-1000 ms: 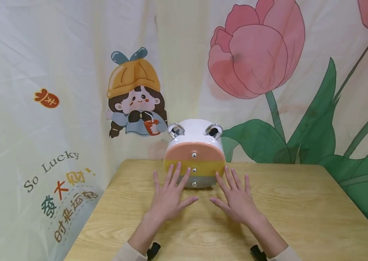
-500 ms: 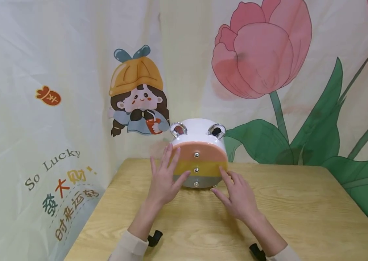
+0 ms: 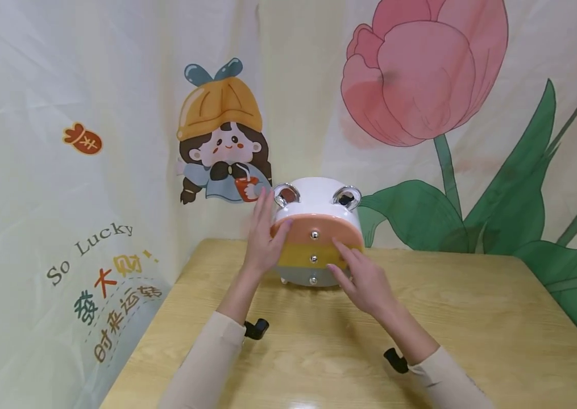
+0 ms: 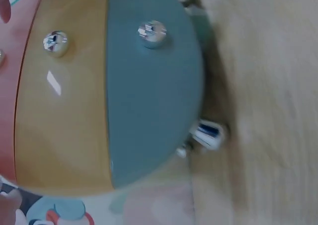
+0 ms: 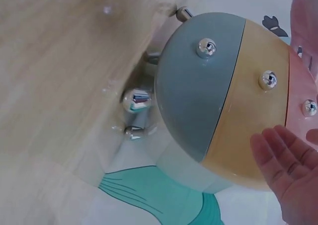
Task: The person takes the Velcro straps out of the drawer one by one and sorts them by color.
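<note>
A small rounded drawer box (image 3: 319, 196) has a white body, two silver ring-shaped ears and short feet. Three drawer fronts are stacked on its face: pink (image 3: 295, 230), yellow (image 3: 293, 255) and grey-blue (image 3: 293, 274), each with a round silver knob. My left hand (image 3: 262, 244) lies along the box's upper left side, fingers straight, thumb over the pink front. My right hand (image 3: 366, 284) is at the front's right side, index finger extended toward the pink drawer, thumb near the yellow one. In the right wrist view the right hand's fingers (image 5: 285, 153) look relaxed and hold nothing.
The box stands toward the back of a wooden table (image 3: 308, 352). Close behind hangs a printed curtain (image 3: 298, 113) with tulips and a cartoon figure. A black strap end (image 3: 256, 329) sticks out at the left wrist and another black piece (image 3: 395, 360) at the right.
My left hand has risen from the box's lower front to its upper left side. The right hand has moved up and inward, from the lower right edge toward the pink drawer.
</note>
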Available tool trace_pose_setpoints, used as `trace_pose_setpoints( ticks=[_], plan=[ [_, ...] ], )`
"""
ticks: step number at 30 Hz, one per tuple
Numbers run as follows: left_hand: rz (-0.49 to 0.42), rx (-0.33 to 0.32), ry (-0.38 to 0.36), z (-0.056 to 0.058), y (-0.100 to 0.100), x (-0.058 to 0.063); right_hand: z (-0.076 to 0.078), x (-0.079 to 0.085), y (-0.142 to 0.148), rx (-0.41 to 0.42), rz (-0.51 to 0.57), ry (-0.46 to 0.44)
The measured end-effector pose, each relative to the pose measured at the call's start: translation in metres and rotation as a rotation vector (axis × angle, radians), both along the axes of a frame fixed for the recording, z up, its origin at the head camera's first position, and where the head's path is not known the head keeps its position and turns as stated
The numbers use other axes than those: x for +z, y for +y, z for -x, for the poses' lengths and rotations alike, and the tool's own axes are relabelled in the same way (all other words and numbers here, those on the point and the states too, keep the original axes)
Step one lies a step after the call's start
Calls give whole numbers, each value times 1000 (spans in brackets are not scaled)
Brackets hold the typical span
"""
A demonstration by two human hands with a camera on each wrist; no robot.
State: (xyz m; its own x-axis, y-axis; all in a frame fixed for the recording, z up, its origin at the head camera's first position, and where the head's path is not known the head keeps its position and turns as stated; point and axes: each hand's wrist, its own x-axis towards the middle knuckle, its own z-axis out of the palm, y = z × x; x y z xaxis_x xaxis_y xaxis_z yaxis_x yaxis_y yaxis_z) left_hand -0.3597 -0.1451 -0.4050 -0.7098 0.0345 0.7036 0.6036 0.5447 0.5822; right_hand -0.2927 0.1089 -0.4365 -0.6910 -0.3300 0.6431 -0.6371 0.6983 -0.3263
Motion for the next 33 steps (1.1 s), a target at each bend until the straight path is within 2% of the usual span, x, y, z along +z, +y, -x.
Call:
trace_pose_setpoints(
  ticks=[4, 8, 13, 20, 26, 33],
  plan=[
    [-32, -53, -8, 13, 4, 12, 10, 8, -3, 70, 33, 14],
    [-57, -63, -38, 23, 4, 23, 17, 15, -8, 124, 40, 35],
    [-23, -74, -58, 34, 3, 36, 27, 26, -14, 163, 48, 91],
    [-5, -97, -100, 41, 4, 43, 36, 37, -21, 219, 39, 170],
    [-2, -106, -153, 48, 4, 48, 40, 40, -24, 195, 22, 225],
    [-40, -240, -224, 58, -2, 53, 46, 43, -26, 208, 20, 232]
  ],
)
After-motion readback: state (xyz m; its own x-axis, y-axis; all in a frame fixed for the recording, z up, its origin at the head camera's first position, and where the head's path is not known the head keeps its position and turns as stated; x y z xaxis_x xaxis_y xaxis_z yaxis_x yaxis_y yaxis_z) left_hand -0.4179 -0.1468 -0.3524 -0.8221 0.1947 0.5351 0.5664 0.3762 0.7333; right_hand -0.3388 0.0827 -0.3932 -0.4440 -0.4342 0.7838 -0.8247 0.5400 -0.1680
